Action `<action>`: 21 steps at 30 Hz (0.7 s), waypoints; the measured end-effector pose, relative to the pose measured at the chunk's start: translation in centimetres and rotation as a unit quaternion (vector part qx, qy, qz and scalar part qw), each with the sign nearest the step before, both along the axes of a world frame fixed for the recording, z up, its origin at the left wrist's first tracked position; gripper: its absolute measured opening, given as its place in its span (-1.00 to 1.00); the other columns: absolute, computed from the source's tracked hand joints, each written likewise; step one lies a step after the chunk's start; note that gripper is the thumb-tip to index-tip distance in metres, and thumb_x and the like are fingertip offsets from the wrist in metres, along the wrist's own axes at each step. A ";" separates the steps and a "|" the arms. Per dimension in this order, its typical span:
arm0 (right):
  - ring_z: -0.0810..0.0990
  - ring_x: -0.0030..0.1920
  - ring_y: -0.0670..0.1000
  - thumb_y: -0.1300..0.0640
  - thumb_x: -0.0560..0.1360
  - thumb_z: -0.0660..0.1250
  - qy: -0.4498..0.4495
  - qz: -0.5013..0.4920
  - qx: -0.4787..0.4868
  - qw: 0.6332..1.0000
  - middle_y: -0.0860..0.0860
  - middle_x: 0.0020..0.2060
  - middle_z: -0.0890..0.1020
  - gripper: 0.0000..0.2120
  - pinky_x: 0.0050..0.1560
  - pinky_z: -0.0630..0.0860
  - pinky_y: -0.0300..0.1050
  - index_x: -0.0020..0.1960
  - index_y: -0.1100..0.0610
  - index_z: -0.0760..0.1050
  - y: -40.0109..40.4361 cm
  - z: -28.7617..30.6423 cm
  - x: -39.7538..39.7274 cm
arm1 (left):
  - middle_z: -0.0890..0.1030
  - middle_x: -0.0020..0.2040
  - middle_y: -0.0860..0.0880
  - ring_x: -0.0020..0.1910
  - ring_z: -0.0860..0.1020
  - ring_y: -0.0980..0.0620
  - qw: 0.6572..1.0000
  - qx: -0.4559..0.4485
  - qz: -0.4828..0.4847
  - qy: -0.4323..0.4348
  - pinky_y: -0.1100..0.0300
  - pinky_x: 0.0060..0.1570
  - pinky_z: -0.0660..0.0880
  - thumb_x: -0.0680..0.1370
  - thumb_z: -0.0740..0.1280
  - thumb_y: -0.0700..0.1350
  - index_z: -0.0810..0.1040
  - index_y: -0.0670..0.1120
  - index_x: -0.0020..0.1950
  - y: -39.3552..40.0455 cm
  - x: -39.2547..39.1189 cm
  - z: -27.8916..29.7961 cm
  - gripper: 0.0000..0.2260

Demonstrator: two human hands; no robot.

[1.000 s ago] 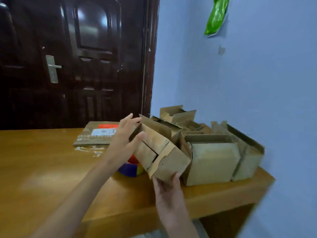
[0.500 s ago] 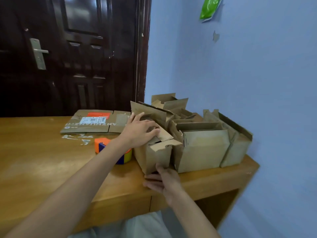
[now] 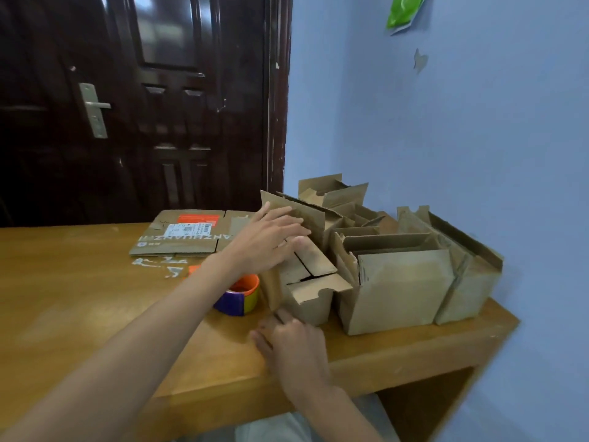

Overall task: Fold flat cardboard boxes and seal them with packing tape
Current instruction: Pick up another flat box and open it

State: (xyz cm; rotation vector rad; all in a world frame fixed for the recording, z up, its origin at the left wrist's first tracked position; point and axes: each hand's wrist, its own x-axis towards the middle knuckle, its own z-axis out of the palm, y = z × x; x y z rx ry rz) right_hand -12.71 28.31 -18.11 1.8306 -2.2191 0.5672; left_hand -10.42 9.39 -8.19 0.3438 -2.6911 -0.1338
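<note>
Small brown box [image 3: 306, 282] stands on the table, top flaps folded shut, a notched flap hanging over its front. Just right of it, a cluster of folded boxes [image 3: 398, 282] with tops open. Flattened printed carton [image 3: 181, 237] lies behind. Purple-and-yellow tape roll [image 3: 239, 298] sits just left of the box.
</note>
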 end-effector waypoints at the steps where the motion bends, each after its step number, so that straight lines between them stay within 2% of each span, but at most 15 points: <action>1: 0.67 -0.03 -0.02 -0.18 0.69 0.17 -0.019 0.011 -0.003 1.000 -0.09 0.07 0.63 -0.74 -0.16 0.47 -0.13 0.19 -0.08 0.55 -0.4 0.7 0.8 | 0.43 0.56 0.13 0.65 0.15 0.11 1.000 0.013 0.004 0.028 -0.02 0.62 0.00 0.74 0.02 0.20 0.52 0.15 0.48 -0.9 1.1 1.2 -0.57; 4: 0.64 0.11 0.00 -0.14 0.69 0.19 -0.059 0.036 -0.007 0.998 -0.09 0.20 0.62 -0.73 0.02 0.59 -0.09 0.31 -0.10 0.50 -3.6 3.8 3.5 | 0.49 0.50 0.13 0.60 0.25 0.10 0.992 0.015 0.091 0.087 0.02 0.50 0.27 0.73 0.15 0.12 0.53 0.11 0.47 -5.7 6.3 4.7 -0.65; 7: 0.61 0.19 0.02 -0.07 0.67 0.29 -0.080 0.045 -0.033 0.995 -0.07 0.29 0.54 -0.72 0.17 0.60 -0.04 0.35 -0.05 0.50 -10.1 6.9 5.3 | 0.59 0.35 0.08 0.50 0.38 -0.01 0.978 -0.026 0.207 0.015 -0.10 0.38 0.44 0.68 0.27 0.04 0.57 0.11 0.39 -10.9 12.1 4.1 -0.71; 9: 0.59 0.23 0.06 -0.01 0.62 0.39 -0.088 0.030 -0.030 0.995 -0.01 0.31 0.50 -0.66 0.19 0.60 0.00 0.37 -0.02 0.48 -16.8 7.6 4.9 | 0.59 0.34 0.05 0.44 0.43 -0.06 0.960 0.009 0.278 -0.036 -0.10 0.29 0.48 0.65 0.31 0.01 0.55 0.10 0.39 -13.3 15.3 1.0 -0.69; 13: 0.43 0.43 0.20 -0.08 0.57 0.43 -0.054 0.020 0.108 0.992 0.12 0.46 0.39 -0.39 0.33 0.48 0.14 0.55 0.01 0.33 -29.5 7.4 2.7 | 0.48 0.50 0.04 0.42 0.46 -0.10 0.928 0.076 0.355 -0.081 -0.01 0.30 0.48 0.64 0.31 0.00 0.47 0.09 0.47 -15.3 19.2 -6.0 -0.62; 17: 0.28 0.56 0.27 -0.21 0.45 0.50 -0.008 0.061 0.275 0.959 0.20 0.65 0.12 -0.08 0.50 0.36 0.16 0.66 0.00 0.15 -35.8 5.4 -0.5 | 0.33 0.63 0.05 0.52 0.36 -0.08 0.920 0.107 0.372 -0.062 -0.01 0.45 0.41 0.67 0.26 0.00 0.37 0.11 0.55 -17.2 20.4 -9.6 -0.57; 19: 0.38 0.50 0.20 -0.24 0.41 0.53 -0.002 0.078 0.293 0.953 0.14 0.59 0.30 -0.12 0.44 0.41 0.11 0.61 -0.03 0.26 -37.3 4.4 -2.2 | 0.33 0.63 0.03 0.56 0.32 -0.06 0.920 0.108 0.376 -0.039 0.02 0.50 0.34 0.67 0.26 -0.02 0.38 0.09 0.56 -18.4 20.6 -10.4 -0.57; 21: 0.47 0.40 0.13 -0.24 0.43 0.52 -0.003 0.102 0.286 0.953 0.05 0.45 0.49 -0.27 0.37 0.46 0.09 0.51 -0.07 0.40 -38.0 3.8 -3.3 | 0.36 0.60 0.02 0.55 0.33 -0.05 0.922 0.105 0.373 -0.013 0.04 0.49 0.32 0.68 0.26 -0.02 0.42 0.05 0.53 -19.4 20.6 -11.1 -0.60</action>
